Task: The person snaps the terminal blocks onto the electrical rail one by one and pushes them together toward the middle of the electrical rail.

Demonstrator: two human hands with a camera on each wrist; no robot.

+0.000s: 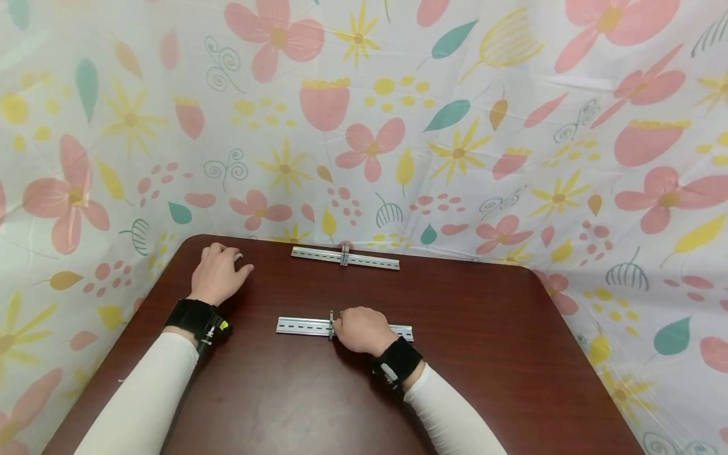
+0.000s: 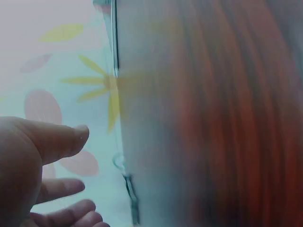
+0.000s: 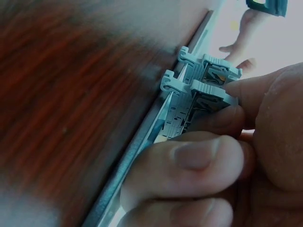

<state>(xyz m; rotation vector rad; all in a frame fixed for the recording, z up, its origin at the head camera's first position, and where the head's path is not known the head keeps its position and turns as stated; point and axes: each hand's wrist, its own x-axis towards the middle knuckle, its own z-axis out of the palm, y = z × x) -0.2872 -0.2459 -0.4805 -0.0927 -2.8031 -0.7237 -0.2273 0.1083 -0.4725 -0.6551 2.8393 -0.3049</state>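
My right hand [image 1: 363,330] is at the nearer slotted metal DIN rail [image 1: 304,327], over its right half. Its thumb and fingers pinch a thin grey DIN-rail terminal block [image 3: 203,92], which stands across the rail. Right behind that one, in the right wrist view, stands a second grey block [image 3: 215,68] with a ribbed top and a hooked end. My left hand [image 1: 218,273] is at the table's far left corner, thumb spread from loosely bent fingers. Close to its fingers shows a small light grey piece [image 1: 238,256], partly hidden by the hand.
A second DIN rail [image 1: 373,261] lies near the table's back edge, with grey blocks [image 1: 345,254] standing near its middle. The dark brown wooden table [image 1: 483,354] meets a flower-printed curtain [image 1: 455,158] at the back and sides.
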